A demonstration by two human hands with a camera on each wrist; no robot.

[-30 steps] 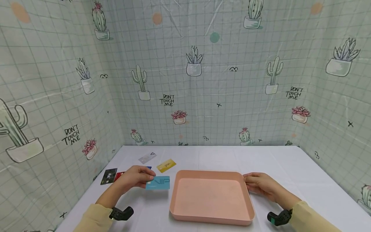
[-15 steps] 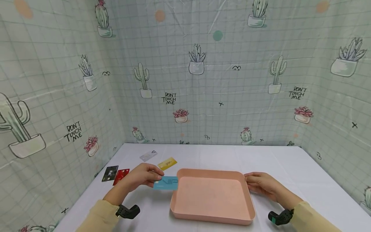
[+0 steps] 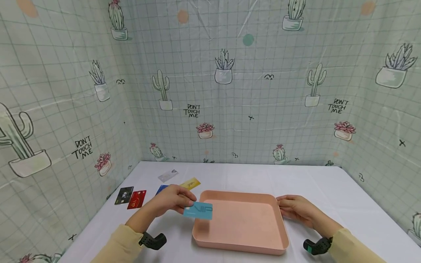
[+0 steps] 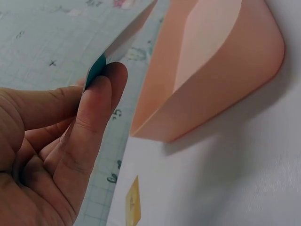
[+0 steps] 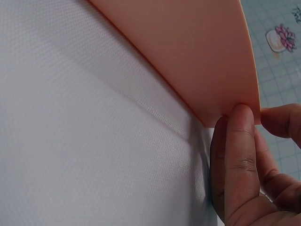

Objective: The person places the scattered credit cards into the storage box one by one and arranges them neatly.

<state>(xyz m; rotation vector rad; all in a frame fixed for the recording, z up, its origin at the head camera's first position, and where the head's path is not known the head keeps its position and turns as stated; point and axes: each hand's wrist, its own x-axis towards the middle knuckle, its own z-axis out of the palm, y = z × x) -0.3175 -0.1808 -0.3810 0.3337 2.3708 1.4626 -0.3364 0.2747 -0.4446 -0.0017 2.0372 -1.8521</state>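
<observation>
My left hand pinches a light blue VIP card between thumb and fingers. The card overlaps the left rim of a shallow pink tray and casts a shadow inside it. In the left wrist view the card appears nearly edge-on, tilted, with the tray wall beyond. My right hand holds the tray's far right corner. Its fingers lie against the outer wall in the right wrist view, and the thumb meets the rim.
On the white table, left of the tray, lie a black VIP card, a red card, a silver card and a yellow card. A blue card is partly hidden behind my left hand. Cactus-print cloth hangs around the table.
My left hand has carried the light blue card rightward, from beside the tray to over its left rim. The right hand and tray have stayed in place.
</observation>
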